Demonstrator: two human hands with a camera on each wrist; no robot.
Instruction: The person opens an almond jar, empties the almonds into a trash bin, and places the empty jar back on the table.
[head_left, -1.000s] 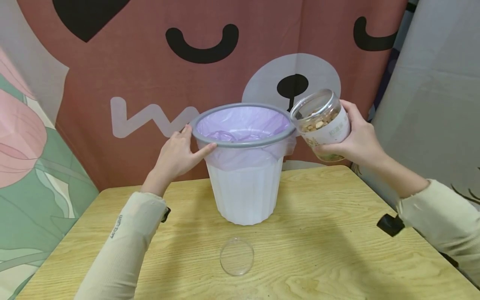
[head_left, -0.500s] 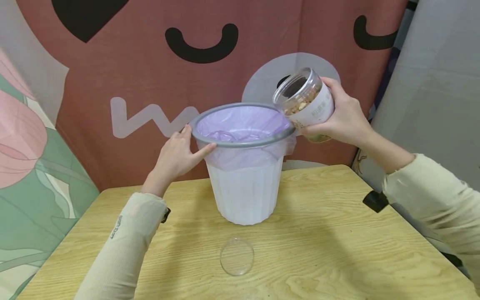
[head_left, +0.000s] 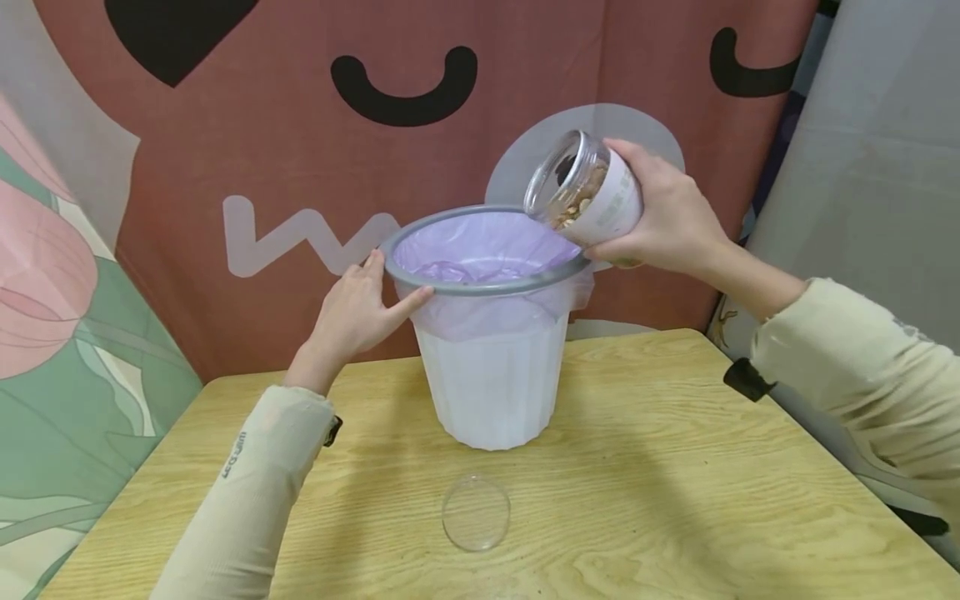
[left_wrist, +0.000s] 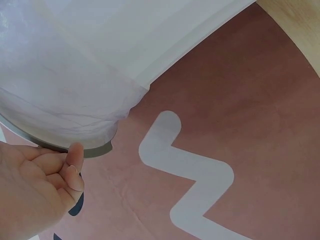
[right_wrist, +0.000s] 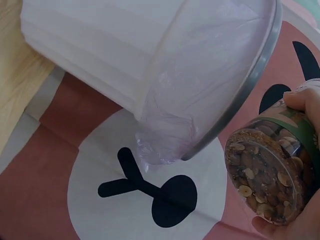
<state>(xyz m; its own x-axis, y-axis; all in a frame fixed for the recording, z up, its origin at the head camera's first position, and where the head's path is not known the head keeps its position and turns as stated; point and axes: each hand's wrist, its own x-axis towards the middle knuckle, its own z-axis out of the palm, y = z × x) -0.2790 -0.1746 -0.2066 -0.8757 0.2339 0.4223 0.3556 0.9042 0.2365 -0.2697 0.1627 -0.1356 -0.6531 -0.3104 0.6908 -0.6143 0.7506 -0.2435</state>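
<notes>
A white ribbed trash can (head_left: 491, 387) stands upright on the table, with a purple liner bag (head_left: 487, 237) folded over and held by a grey rim ring (head_left: 487, 288). My left hand (head_left: 351, 312) holds that rim at its left side, thumb along the front and fingers farther back. In my right hand (head_left: 671, 212) is a clear jar (head_left: 618, 204) with a white label, gripped around its body. The jar is uncapped and tilted, its mouth pointing left over the rim's right side. In the right wrist view brown nut-like pieces (right_wrist: 260, 182) show through the jar's bottom.
A clear round lid (head_left: 476, 515) lies on the wooden table (head_left: 637, 517) in front of the can. Close behind the table hangs a printed cloth (head_left: 285, 150) with a cartoon face. A grey cloth (head_left: 870, 208) hangs at the right.
My right hand has brought the jar left and upward, from beside the can to over its rim, tipping it further. The left hand and the can have stayed in place.
</notes>
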